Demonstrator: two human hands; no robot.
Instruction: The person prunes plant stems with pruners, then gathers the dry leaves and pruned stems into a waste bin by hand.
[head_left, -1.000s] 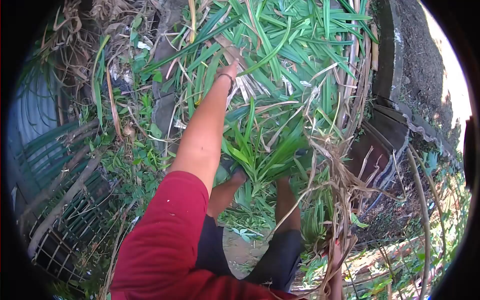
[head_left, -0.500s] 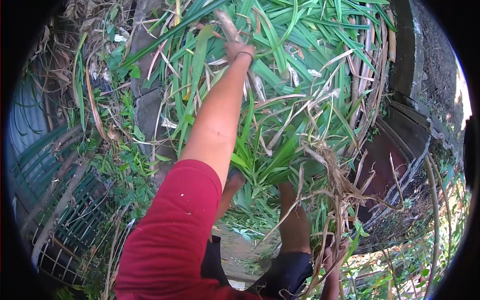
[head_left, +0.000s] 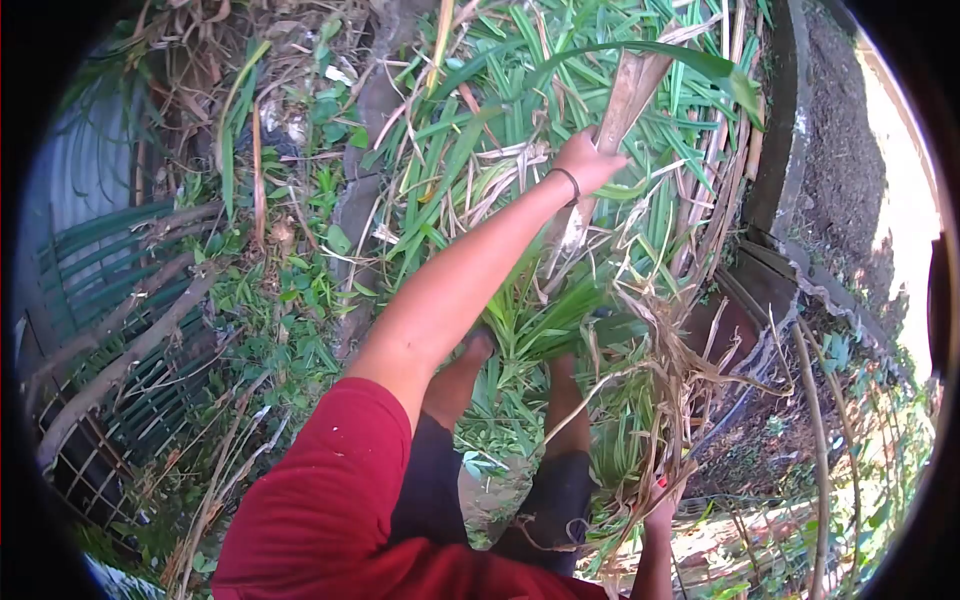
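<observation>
My left hand (head_left: 588, 165) is closed around a broad, dry brown stalk (head_left: 625, 105), which slants up and to the right over the leaf pile. One long green leaf (head_left: 690, 58) arches across the stalk's upper end. Low on the right, my right hand (head_left: 663, 500) is closed at the lower end of a bundle of dry, tangled leaves (head_left: 675, 370). A small red bit shows at its fingers; what it belongs to is hidden. Between my legs stands a green leafy plant (head_left: 525, 320).
Cut green leaves (head_left: 500, 110) cover the ground ahead, edged on the right by a low curved wall (head_left: 775, 150). To the left are a green slatted panel (head_left: 120, 280), branches (head_left: 130, 360) and weeds (head_left: 300, 285). Thin upright sticks (head_left: 815, 430) rise at the right.
My left hand has moved right and slightly down, lifting the brown stalk so that more of it shows. The view has shifted a little; my right hand stays by the dry bundle.
</observation>
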